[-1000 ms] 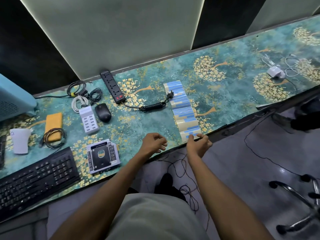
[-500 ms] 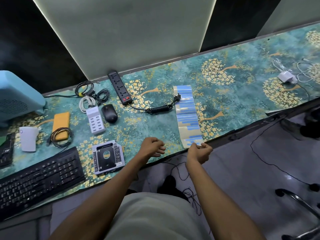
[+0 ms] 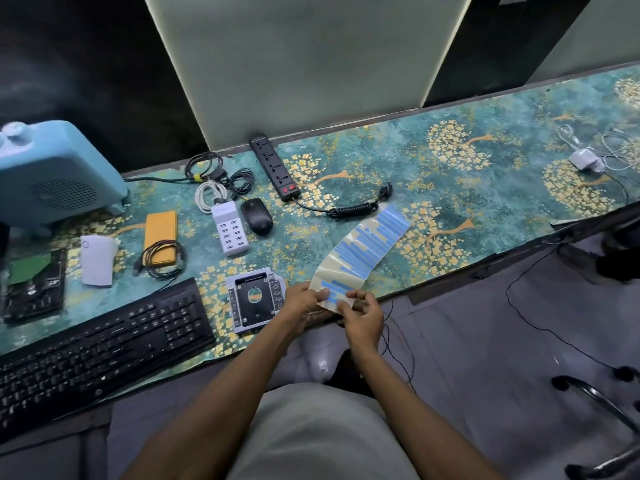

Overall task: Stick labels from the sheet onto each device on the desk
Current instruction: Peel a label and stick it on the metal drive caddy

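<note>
A long sheet of blue labels (image 3: 362, 252) curves up off the desk, its far end near a coiled cable. My left hand (image 3: 300, 304) holds the sheet's near end from the left. My right hand (image 3: 362, 313) pinches the same near edge with fingertips, at the desk's front edge. Devices lie to the left: a drive caddy (image 3: 254, 301), a black mouse (image 3: 257, 215), a white USB charger (image 3: 229, 227), a black power strip (image 3: 275, 166), an orange power bank (image 3: 160, 233), a black keyboard (image 3: 100, 344) and a small white device (image 3: 96, 259).
A light blue heater (image 3: 55, 174) stands at the far left, with a bare circuit board (image 3: 33, 284) in front of it. A white adapter with cables (image 3: 587, 160) lies at the far right. Cables hang below the desk's front edge. A chair base (image 3: 595, 407) is at lower right.
My left hand moved right and took hold of the sheet's near end. The sheet has been lifted and swung toward me, now lying diagonally. The view shifted left.
</note>
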